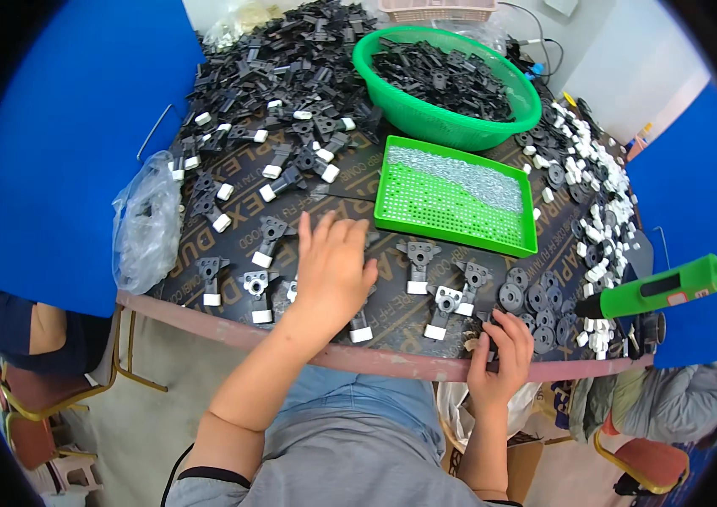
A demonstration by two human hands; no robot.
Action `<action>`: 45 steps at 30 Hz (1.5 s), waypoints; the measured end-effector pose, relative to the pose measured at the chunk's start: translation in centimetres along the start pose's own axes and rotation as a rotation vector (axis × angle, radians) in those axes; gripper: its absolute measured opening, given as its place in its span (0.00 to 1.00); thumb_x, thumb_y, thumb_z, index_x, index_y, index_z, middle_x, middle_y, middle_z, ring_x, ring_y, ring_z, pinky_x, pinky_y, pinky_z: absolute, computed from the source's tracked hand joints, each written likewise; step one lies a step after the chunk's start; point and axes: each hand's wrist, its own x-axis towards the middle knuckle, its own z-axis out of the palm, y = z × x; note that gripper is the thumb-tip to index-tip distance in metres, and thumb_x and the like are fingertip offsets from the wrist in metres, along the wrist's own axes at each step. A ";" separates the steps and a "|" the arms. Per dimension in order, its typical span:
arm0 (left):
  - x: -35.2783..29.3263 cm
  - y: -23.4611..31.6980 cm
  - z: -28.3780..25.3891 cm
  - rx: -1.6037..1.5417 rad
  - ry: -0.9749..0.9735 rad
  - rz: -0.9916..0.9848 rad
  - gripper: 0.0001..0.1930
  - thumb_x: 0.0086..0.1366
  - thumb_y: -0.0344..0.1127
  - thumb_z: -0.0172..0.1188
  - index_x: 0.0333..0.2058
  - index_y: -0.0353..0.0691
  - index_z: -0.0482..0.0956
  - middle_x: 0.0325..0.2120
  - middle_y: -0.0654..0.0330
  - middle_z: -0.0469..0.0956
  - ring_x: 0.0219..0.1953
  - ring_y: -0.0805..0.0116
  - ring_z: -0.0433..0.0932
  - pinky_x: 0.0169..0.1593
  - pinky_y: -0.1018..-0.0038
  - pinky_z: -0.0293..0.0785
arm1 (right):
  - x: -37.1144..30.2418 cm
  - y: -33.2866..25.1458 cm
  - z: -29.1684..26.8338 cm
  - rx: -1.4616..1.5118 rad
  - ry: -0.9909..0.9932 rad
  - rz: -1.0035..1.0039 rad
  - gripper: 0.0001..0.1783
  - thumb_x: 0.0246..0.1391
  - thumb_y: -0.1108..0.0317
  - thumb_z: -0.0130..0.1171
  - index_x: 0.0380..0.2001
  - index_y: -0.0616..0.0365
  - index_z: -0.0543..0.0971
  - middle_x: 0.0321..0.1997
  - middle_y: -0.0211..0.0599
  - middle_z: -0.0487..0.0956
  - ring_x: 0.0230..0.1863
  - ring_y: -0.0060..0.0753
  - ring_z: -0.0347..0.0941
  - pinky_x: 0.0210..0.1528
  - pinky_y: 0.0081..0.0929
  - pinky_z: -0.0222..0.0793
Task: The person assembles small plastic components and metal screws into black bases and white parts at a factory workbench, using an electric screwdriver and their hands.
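My left hand (333, 266) is over the row of black plastic brackets at the table's front, its fingers stretched out and slightly apart. It covers some of them; one bracket with a white end cap (361, 328) pokes out beneath the wrist side. At the front edge, my right hand (502, 355) has its thumb and fingers curled in around a black plastic part (485, 316), mostly hidden by the fingers. Between the hands lie white-capped brackets (418, 264), one with a pale ring (445, 302) in its hole. Black round wheels (512, 296) are grouped beside my right hand.
A green perforated tray (451, 228) holds small silvery metal pieces. Behind it stands a green basket (451, 133) of black parts, beside a large black heap (282, 68). White caps (595, 177) are scattered rightward. A green-handled tool (662, 290) juts in; a clear plastic bag (147, 228) hangs left.
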 end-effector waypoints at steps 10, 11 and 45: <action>-6.1 1.9 -3.3 -0.030 -0.082 0.053 0.30 0.63 0.40 0.62 0.62 0.37 0.66 0.62 0.51 0.64 0.67 0.46 0.59 0.69 0.44 0.48 | -0.1 -0.3 -0.1 -0.066 -0.047 -0.016 0.10 0.51 0.78 0.59 0.39 0.60 0.79 0.54 0.43 0.79 0.57 0.54 0.71 0.59 0.45 0.64; -7.0 1.7 -2.5 -0.036 -0.164 0.077 0.31 0.63 0.38 0.61 0.63 0.37 0.65 0.64 0.52 0.63 0.68 0.47 0.57 0.69 0.44 0.47 | -0.1 -0.3 -0.1 -0.068 -0.049 -0.026 0.10 0.51 0.78 0.59 0.39 0.60 0.79 0.54 0.44 0.79 0.56 0.54 0.71 0.59 0.45 0.64; -4.5 -29.1 -12.1 -0.075 0.366 -0.542 0.08 0.60 0.29 0.64 0.37 0.33 0.81 0.30 0.51 0.81 0.31 0.60 0.81 0.35 0.69 0.75 | -0.4 -0.4 0.3 -0.130 0.022 -0.017 0.08 0.52 0.80 0.55 0.37 0.63 0.79 0.50 0.45 0.80 0.55 0.53 0.72 0.60 0.44 0.64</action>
